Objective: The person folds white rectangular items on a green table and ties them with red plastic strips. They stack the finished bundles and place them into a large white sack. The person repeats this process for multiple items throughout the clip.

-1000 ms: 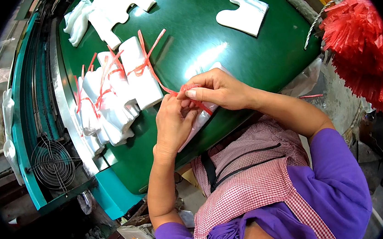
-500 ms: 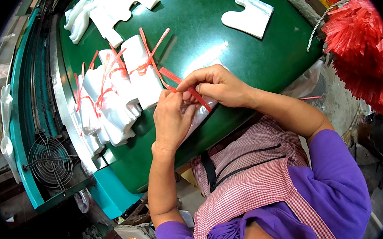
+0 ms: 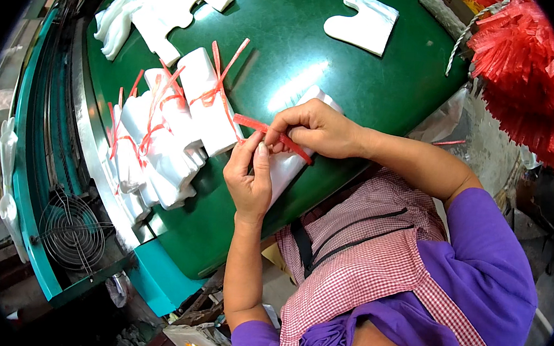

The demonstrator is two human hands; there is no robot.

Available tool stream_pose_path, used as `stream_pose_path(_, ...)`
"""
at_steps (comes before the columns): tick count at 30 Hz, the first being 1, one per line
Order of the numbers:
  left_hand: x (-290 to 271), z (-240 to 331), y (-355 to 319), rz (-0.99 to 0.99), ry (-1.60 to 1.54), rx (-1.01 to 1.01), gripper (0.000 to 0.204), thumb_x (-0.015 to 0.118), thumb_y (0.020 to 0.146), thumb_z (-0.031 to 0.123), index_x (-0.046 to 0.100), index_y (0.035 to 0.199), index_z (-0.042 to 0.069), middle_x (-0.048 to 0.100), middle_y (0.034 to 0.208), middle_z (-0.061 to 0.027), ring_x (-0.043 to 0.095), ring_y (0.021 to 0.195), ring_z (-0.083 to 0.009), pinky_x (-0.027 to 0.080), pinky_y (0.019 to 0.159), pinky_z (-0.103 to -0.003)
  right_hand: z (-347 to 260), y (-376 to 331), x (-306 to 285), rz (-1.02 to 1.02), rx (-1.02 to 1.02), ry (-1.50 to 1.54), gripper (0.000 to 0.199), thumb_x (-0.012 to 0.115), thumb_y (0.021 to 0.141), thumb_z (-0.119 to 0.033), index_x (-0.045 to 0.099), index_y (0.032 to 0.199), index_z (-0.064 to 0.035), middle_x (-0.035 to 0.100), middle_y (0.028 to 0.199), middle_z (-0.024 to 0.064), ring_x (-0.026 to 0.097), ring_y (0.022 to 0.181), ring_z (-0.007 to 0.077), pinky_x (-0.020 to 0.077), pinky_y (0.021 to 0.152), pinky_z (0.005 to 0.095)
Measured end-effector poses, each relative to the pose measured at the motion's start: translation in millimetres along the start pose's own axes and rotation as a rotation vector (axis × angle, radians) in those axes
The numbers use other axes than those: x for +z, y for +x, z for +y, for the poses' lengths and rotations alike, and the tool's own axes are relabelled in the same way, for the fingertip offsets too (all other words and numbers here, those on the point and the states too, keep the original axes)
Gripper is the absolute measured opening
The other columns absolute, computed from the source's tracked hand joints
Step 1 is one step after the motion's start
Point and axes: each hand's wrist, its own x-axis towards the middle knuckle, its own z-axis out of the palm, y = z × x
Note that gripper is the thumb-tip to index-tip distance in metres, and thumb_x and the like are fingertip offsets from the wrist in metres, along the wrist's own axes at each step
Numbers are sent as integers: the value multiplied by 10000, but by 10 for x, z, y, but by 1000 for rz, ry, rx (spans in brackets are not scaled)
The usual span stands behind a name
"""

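Note:
A rolled bundle of white plastic bags (image 3: 282, 178) lies near the green table's front edge, partly under my hands. Across it runs a red plastic strip (image 3: 250, 123); one end sticks out to the left, the other shows below my right hand. My right hand (image 3: 321, 130) is closed, pinching this strip between thumb and forefinger. Just left of it, my left hand (image 3: 249, 180) has thumb and forefinger drawn together at the strip; the exact grip is partly hidden. Beside it on the left rest several white bundles (image 3: 204, 109) tied with red strips.
Flat white bags (image 3: 173, 3) lie at the far left of the green table (image 3: 268, 59), and another white stack (image 3: 364, 25) at the far right. A big bunch of red strips (image 3: 526, 83) hangs at right. A round wire fan guard (image 3: 73, 230) sits at lower left.
My left hand has turned, and its thumb and forefinger now point up beside the strip. My right hand has shifted slightly right, showing more of the white bundle.

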Motion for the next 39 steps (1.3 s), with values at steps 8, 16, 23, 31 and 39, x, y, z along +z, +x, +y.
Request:
stream_pose_path(8, -28, -9, -31, -2, -68, -36, 173, 586, 903, 77, 649, 1010, -43, 665, 889, -103, 613, 764, -143, 479, 683, -260, 29, -13, 48, -51, 24, -144, 279, 412, 747, 118, 628, 916, 69, 641, 853, 98, 606, 797, 146, 501, 762, 277)
stream_pose_path(16, -41, 1, -51, 0, -126, -4, 144, 614, 905, 80, 652, 999, -21, 639, 850, -37, 547, 691, -67, 433, 601, -201, 33, -15, 73, -33, -110, -253, 197, 498, 763, 68, 655, 877, 33, 676, 780, 115, 650, 723, 167, 522, 687, 286)
stream_pose_path(23, -19, -21, -63, 36, -185, 22, 85, 621, 905, 74, 636, 944, 0, 619, 822, -10, 521, 654, -46, 411, 562, -179, 45, -28, 78, -29, -147, -339, 210, 502, 744, 99, 643, 886, 35, 665, 786, 118, 648, 733, 191, 511, 680, 299)
stream_pose_path(31, -26, -59, -73, 47, -159, -15, 90, 623, 908, 92, 624, 929, 5, 615, 801, -17, 531, 631, -56, 424, 554, -187, 39, -44, 74, -36, -183, -396, 193, 553, 751, 49, 654, 912, 14, 690, 828, 131, 675, 775, 234, 520, 702, 326)
stream_pose_path(39, -16, 12, -57, 46, -191, -37, 94, 622, 907, 94, 613, 917, 1, 616, 804, -33, 546, 629, -71, 441, 552, -197, 35, -51, 71, -40, -184, -416, 189, 565, 755, 35, 657, 917, 7, 688, 832, 131, 669, 770, 240, 514, 699, 333)
